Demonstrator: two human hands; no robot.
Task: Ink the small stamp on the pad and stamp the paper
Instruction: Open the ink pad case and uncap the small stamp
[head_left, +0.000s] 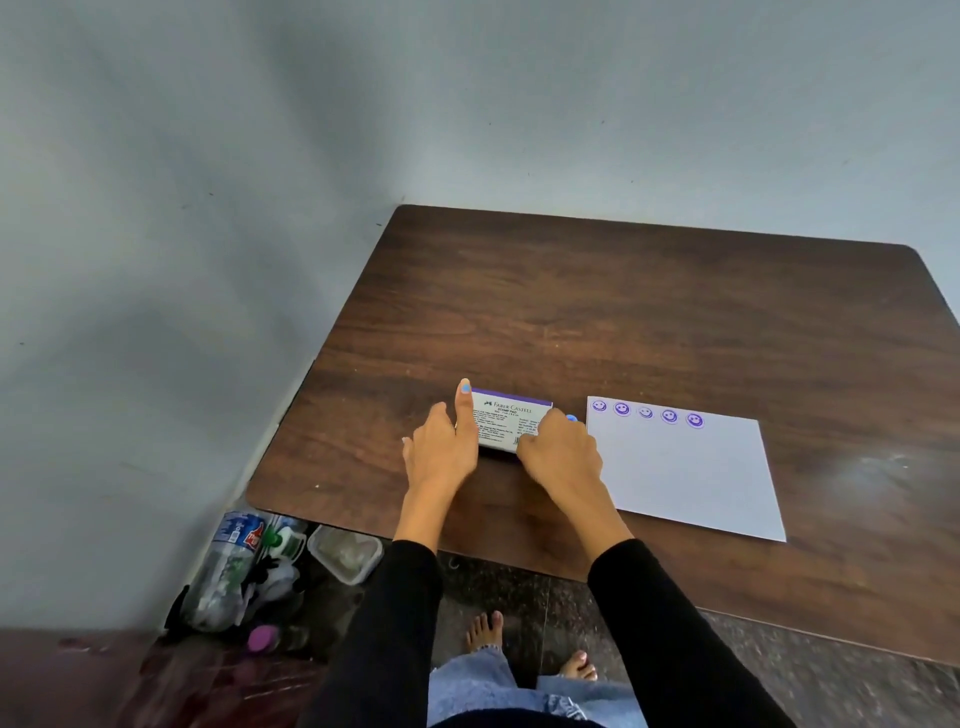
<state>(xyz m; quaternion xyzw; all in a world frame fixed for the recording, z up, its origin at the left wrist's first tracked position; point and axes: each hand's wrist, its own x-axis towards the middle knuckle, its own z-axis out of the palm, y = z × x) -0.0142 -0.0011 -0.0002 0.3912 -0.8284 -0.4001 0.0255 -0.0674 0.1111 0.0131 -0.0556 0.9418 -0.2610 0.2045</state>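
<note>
I have both hands on the small flat stamp pad box with the white printed lid and the purple edge, which lies on the dark brown wooden tabletop, just to the left of the white sheet of paper. My left hand holds the left end of the box, with the fingers stretched along its short side and one tip at the far corner. My right hand covers the right near corner, fingers curled quite closely; I cannot tell if they also keep the small stamp, only a little blue thing looks out past them. The lid seems closed, so I judge the step in hand is opening the pad, before any inking. The next move asks me to steady the bottom with one hand and lift the lid with the other. The box lies flat, long axis running left to right, its printed text upright toward me. The paper already carries a row of five purple smiling faces along its far edge, and below them it is blank.
</note>
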